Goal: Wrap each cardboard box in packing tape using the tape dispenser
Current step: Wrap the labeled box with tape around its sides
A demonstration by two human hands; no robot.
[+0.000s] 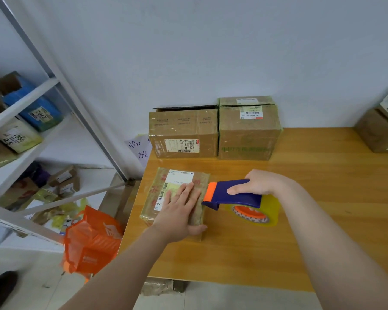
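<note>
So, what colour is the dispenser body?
Dark blue dispenser with an orange tip, seen best in the head view.

Table (pixel 278 242): glossy orange-toned wood, lying under and to the right of the left-hand fingers (pixel 184 195).
Wall (pixel 211 52): plain white, beyond the fingertips, behind the table's far edge.
Paper note (pixel 139 148): white sheet with handwritten characters, against the wall, up and left of the fingers, partly hidden.
Shelving rack (pixel 25 101): white metal, several tiers, well to the left of the fingers.
Blue parcel (pixel 38 108): on the rack, label reading 2782.
Pale parcel (pixel 18 136): just beside the blue one, marked 1355.
Orange bag (pixel 92 242): has handles, on the floor (pixel 31 287), down and left of the fingers, near the table's left edge.
Wrapped bundle (pixel 161 286): under the table's near edge, contents unclear.
</note>
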